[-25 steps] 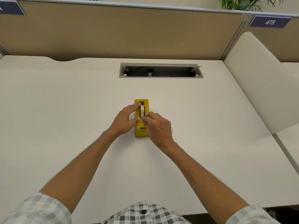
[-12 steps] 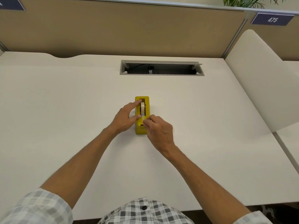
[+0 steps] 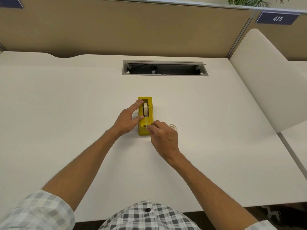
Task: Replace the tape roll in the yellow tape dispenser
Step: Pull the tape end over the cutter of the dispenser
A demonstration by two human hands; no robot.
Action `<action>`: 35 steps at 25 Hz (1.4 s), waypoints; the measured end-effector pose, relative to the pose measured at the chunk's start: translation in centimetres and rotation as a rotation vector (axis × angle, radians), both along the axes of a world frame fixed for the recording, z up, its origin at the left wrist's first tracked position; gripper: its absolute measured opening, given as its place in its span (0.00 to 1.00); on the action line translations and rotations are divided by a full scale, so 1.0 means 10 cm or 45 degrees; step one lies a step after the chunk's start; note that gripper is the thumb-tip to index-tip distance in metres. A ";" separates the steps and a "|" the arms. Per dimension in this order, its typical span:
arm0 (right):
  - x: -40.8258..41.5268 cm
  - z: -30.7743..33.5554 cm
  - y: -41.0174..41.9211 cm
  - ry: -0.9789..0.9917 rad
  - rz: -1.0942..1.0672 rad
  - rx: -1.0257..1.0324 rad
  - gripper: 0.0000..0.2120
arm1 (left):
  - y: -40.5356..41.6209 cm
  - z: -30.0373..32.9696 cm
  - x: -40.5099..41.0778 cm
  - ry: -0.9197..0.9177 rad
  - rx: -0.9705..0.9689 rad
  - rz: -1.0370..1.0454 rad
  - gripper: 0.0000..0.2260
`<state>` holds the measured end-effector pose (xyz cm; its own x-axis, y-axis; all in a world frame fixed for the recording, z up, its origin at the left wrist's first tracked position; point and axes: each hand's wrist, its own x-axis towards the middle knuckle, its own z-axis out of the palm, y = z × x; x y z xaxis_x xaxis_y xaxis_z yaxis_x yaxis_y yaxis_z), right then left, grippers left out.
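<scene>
Dispenser (image 3: 144, 128) sits mid-desk (image 3: 66, 113), long axis pointing away from the person. Roll (image 3: 145, 109) is seated upright in its slot. Left hand (image 3: 127, 121): fingers straight, braced against the dispenser's left side. Right hand (image 3: 163, 136): fingertips pinch the tape end (image 3: 146, 121), drawn toward the cutter.

Risk: the thin, clear strip may twist or stick to itself if pulled off-axis. Dispenser is a glossy yellow block; a clear ring (image 3: 172, 126) lies beside the right hand.
</scene>
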<state>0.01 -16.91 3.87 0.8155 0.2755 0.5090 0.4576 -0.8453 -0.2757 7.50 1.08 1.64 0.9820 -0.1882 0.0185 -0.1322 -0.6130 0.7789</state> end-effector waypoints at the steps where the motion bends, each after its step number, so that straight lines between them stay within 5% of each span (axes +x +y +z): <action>1: 0.00 0.01 0.00 -0.012 -0.001 0.002 0.03 | 0.00 0.00 0.00 -0.001 0.000 0.002 0.29; 25: 0.00 -0.24 0.00 -0.064 0.031 -0.017 0.05 | -0.03 0.02 -0.03 -0.070 0.053 0.070 0.19; 30: 0.05 -0.28 0.03 -0.081 0.003 -0.039 0.06 | -0.10 -0.01 -0.16 -0.212 0.084 0.146 0.05; 35: 0.05 -0.31 0.03 -0.147 -0.006 -0.055 0.07 | -0.21 -0.01 -0.36 -0.299 0.007 0.222 0.08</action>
